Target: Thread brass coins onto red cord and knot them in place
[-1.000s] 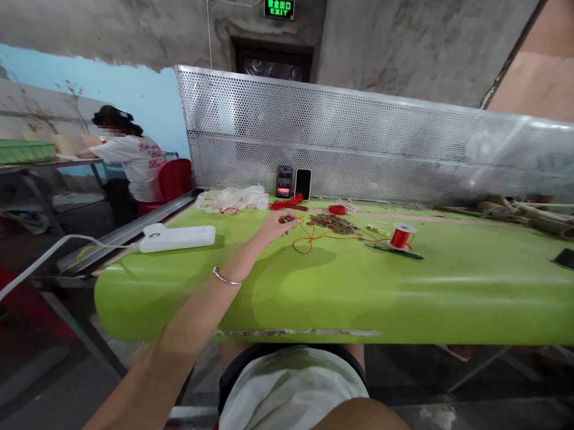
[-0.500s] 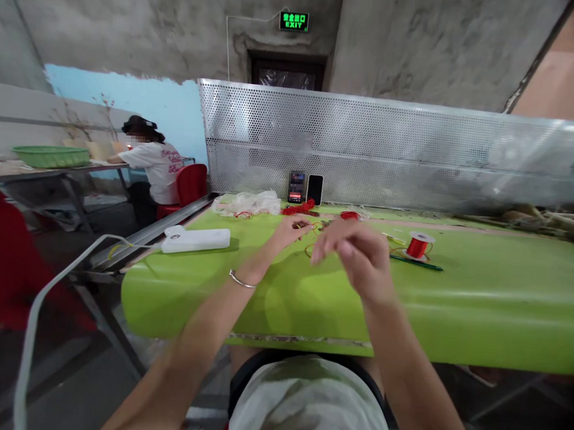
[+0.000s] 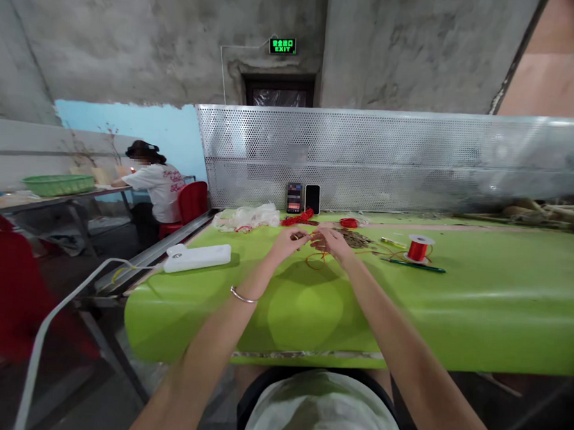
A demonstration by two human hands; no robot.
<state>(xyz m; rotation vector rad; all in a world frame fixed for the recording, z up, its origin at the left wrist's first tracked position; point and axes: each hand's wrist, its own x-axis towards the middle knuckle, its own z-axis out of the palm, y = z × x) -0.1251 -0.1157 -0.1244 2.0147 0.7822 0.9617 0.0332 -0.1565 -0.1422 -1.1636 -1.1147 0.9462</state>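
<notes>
1. I see the table's (image 3: 494, 303) front edge under both forearms (image 3: 218, 327); open room spreads right of the spool (image 3: 418, 251);
2. left hand (image 3: 288, 239) pinches the cord (image 3: 315, 268), its loop lying below; right hand (image 3: 334, 241) meets it, fingers curled; whether gripping, I cannot tell.

Thin orange cord (image 3: 315, 268) — loosely looped — trails across the green tabletop (image 3: 495, 290).
</notes>
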